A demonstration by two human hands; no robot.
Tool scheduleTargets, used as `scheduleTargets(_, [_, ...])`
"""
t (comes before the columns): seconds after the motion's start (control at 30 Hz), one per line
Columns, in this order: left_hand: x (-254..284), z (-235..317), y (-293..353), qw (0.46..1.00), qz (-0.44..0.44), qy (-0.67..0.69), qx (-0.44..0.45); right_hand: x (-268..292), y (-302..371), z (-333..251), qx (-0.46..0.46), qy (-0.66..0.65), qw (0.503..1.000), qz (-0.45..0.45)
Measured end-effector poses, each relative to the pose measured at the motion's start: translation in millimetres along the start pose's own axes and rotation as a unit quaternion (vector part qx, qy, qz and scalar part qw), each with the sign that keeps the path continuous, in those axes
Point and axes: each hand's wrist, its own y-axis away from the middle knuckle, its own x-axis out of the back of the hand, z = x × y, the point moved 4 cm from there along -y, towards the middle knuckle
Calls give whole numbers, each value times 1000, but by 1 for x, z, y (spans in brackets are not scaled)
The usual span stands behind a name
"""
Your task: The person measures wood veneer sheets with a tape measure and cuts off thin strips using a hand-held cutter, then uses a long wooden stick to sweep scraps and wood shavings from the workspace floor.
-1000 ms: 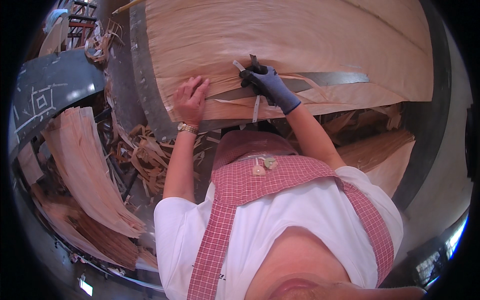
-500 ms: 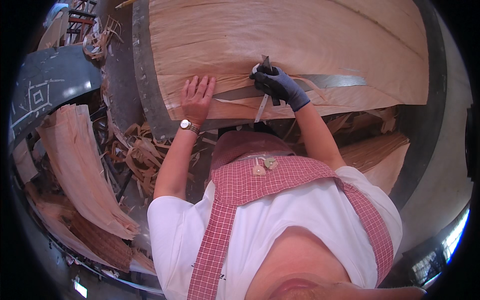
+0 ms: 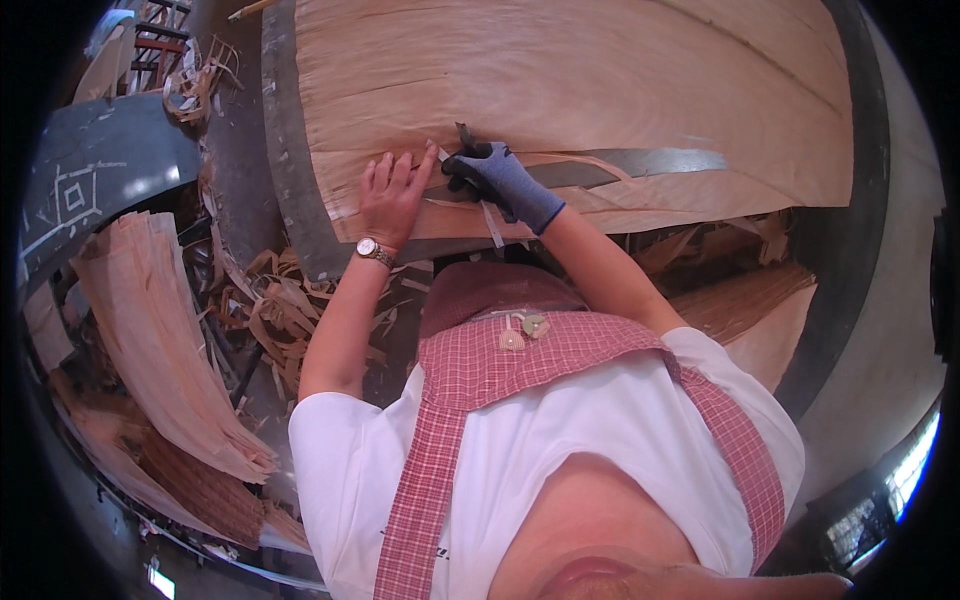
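A wide sheet of thin wood veneer (image 3: 560, 80) lies on the dark table in front of me. My bare left hand (image 3: 393, 200) presses on its near left part, fingers spread. Beside its fingertips, my right hand (image 3: 497, 185), in a grey-blue glove with black palm and fingers, is closed on a dark flat tool (image 3: 463, 135) that looks like a knife. Its working edge is hidden. A narrow whitish strip (image 3: 494, 225) hangs below the glove. Right of the glove, a long gap bares the grey tabletop (image 3: 660, 161), with a thin veneer sliver (image 3: 600, 166) along it.
Curled veneer scraps (image 3: 285, 310) litter the floor by my left arm. A stack of veneer strips (image 3: 170, 330) lies at the left, below a dark panel (image 3: 110, 165) with chalk marks. More veneer sheets (image 3: 745, 310) rest under the table's near edge at the right.
My gloved right hand has moved left with the tool, close to my left fingertips. More of the gap shows to its right. My left hand stays nearly in place.
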Motion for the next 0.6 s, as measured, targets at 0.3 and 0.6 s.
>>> scheduleTargets(0.3, [-2,1,-1,1000,-28,-7,-2,18,10,17,41,38,997,48])
scheduleTargets(0.6, [-4,0,-3,989,-5,142,-36,16,20,-1,22,68,996,56])
